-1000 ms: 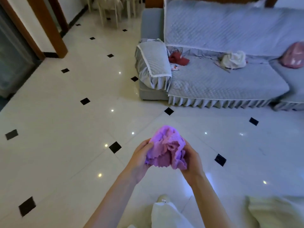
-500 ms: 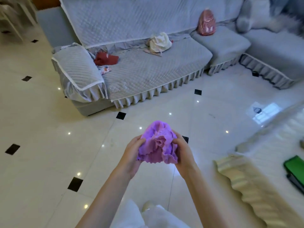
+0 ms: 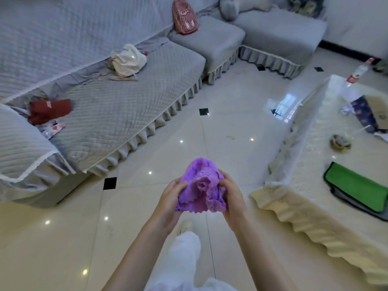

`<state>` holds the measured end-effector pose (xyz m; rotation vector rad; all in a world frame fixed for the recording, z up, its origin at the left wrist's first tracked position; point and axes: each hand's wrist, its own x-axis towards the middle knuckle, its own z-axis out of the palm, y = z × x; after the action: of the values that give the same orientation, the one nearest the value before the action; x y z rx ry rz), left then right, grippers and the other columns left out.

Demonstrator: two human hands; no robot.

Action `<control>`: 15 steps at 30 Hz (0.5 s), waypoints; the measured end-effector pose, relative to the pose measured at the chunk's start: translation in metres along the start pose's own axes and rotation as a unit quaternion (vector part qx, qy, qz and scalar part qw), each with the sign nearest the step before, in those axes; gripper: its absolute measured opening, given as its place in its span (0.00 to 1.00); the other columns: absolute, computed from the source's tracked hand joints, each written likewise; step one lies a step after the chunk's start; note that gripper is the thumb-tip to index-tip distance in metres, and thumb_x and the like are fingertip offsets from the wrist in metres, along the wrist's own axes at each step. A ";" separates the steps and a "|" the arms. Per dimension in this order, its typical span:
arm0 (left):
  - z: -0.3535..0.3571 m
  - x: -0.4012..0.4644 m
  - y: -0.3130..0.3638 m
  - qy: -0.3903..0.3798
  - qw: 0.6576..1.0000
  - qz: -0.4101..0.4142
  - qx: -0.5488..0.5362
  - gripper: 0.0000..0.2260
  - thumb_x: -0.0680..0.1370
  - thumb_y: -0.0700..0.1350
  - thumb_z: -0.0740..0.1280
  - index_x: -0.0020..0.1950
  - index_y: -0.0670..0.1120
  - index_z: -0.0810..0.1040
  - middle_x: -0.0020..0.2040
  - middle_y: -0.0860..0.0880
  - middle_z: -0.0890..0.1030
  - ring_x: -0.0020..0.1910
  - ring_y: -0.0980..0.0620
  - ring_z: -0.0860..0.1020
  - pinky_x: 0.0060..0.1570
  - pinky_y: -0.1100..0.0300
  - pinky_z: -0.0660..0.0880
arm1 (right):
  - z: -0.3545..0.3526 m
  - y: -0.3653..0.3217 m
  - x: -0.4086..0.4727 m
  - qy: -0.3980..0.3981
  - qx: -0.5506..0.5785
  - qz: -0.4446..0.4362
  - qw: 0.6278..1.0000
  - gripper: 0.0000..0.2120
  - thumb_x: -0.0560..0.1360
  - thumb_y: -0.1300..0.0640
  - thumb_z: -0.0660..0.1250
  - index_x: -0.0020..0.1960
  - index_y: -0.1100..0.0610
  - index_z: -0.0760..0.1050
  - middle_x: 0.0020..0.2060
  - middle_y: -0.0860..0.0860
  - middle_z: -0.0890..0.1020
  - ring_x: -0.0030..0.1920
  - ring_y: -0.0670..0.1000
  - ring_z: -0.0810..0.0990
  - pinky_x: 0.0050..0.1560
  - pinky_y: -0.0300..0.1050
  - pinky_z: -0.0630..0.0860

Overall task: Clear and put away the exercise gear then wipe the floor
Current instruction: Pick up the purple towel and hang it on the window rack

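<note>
The floor runs pale and glossy from my feet up to twelve o'clock, bare along this lane, which I take to be the stretch I mean to wipe; the sofa fills ten to twelve o'clock, holding a cream bag, a red cloth and a red backpack, parked off the floor where they won't be in the way; the table sits at three o'clock with a green case on it; the purple cloth is bunched at centre, well above the tiles; my left hand and right hand curl round its two sides, gathering it into a wad I judge handier for wiping.
</note>
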<state>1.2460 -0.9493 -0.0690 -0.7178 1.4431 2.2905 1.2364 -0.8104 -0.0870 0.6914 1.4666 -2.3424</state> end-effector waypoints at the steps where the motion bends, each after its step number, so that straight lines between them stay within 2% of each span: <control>1: 0.006 0.017 0.011 -0.008 1.000 -0.002 0.008 0.06 0.79 0.37 0.57 0.49 0.41 0.74 0.43 0.42 0.80 0.35 0.52 0.79 0.31 0.64 0.75 | 0.004 -0.010 0.015 0.009 0.006 -0.007 1.000 0.25 0.62 0.59 0.63 0.59 0.60 0.75 0.54 0.62 0.79 0.49 0.56 0.80 0.52 0.49 0.77; 5: 0.036 0.077 0.051 -0.036 0.999 -0.014 0.032 0.06 0.79 0.37 0.58 0.47 0.43 0.74 0.41 0.44 0.80 0.33 0.54 0.79 0.30 0.64 0.75 | 0.016 -0.050 0.066 0.042 0.020 -0.032 0.998 0.22 0.63 0.59 0.63 0.57 0.59 0.76 0.53 0.61 0.80 0.51 0.56 0.80 0.55 0.53 0.75; 8: 0.063 0.115 0.075 -0.063 0.996 -0.027 0.050 0.06 0.79 0.37 0.58 0.47 0.43 0.73 0.40 0.44 0.79 0.33 0.53 0.78 0.30 0.64 0.74 | 0.018 -0.077 0.098 0.071 0.037 -0.058 0.995 0.11 0.71 0.63 0.61 0.51 0.57 0.77 0.47 0.58 0.81 0.44 0.53 0.80 0.47 0.46 0.77; 10: 0.080 0.136 0.088 -0.080 0.995 -0.035 0.053 0.06 0.79 0.36 0.58 0.46 0.43 0.73 0.39 0.45 0.79 0.32 0.55 0.78 0.29 0.65 0.73 | 0.016 -0.094 0.115 0.088 0.046 -0.071 0.993 0.13 0.74 0.67 0.56 0.50 0.58 0.77 0.46 0.57 0.80 0.43 0.52 0.79 0.44 0.44 0.76; 13: 0.106 0.167 0.101 -0.099 0.992 -0.051 0.055 0.07 0.79 0.36 0.58 0.45 0.43 0.73 0.38 0.45 0.79 0.30 0.56 0.79 0.28 0.65 0.74 | 0.009 -0.117 0.141 0.106 0.065 -0.087 0.988 0.14 0.74 0.68 0.56 0.50 0.57 0.77 0.48 0.58 0.80 0.45 0.53 0.79 0.46 0.45 0.75; 15: 0.125 0.188 0.107 -0.110 0.990 -0.059 0.062 0.07 0.79 0.36 0.58 0.44 0.43 0.73 0.38 0.44 0.79 0.29 0.56 0.79 0.28 0.65 0.74 | 0.000 -0.133 0.161 0.116 0.079 -0.094 0.986 0.14 0.74 0.68 0.55 0.49 0.57 0.77 0.48 0.58 0.80 0.44 0.52 0.79 0.43 0.42 0.76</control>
<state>1.0064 -0.8785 -0.0553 -0.4843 1.3867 2.0961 1.0365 -0.7512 -0.0734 0.9321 1.5087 -2.6180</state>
